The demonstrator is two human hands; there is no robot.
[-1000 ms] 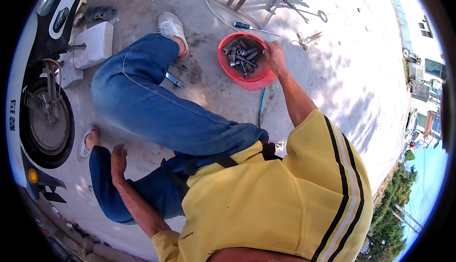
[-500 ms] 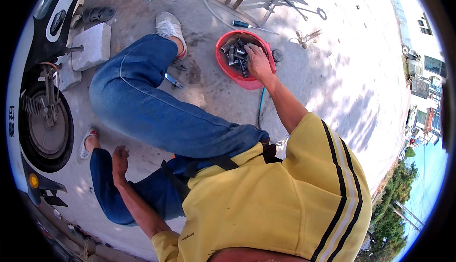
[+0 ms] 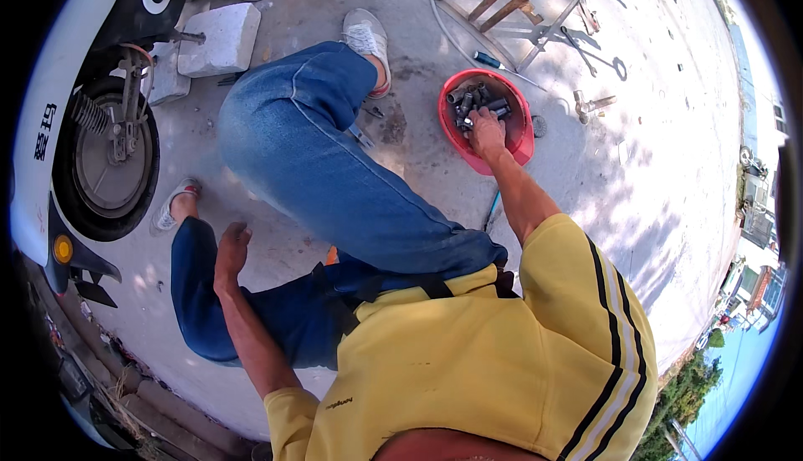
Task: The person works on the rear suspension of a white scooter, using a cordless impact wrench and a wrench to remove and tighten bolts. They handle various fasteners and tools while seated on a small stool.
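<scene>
A red hard hat (image 3: 520, 147) lies upturned on the concrete and holds several dark metal sockets (image 3: 473, 98). My right hand (image 3: 487, 133) reaches inside it with bent fingers, closed on a shiny socket (image 3: 468, 123) among the others; the fingertips are partly hidden. Beside my left knee hangs my left hand (image 3: 233, 248), its fingers loosely curled together and nothing visible in them.
A screwdriver (image 3: 489, 60), wrenches (image 3: 579, 51) and a metal fitting (image 3: 592, 106) lie past the hard hat, near a rusty metal stand (image 3: 502, 9). On the left stands an electric scooter (image 3: 71, 110) beside white blocks (image 3: 219, 40). Pliers (image 3: 360, 135) lie near my shoe.
My right hand has shifted deeper among the sockets and its fingers have bent more. The whole view has turned, so the hard hat appears farther right. My left hand stays low by the knee.
</scene>
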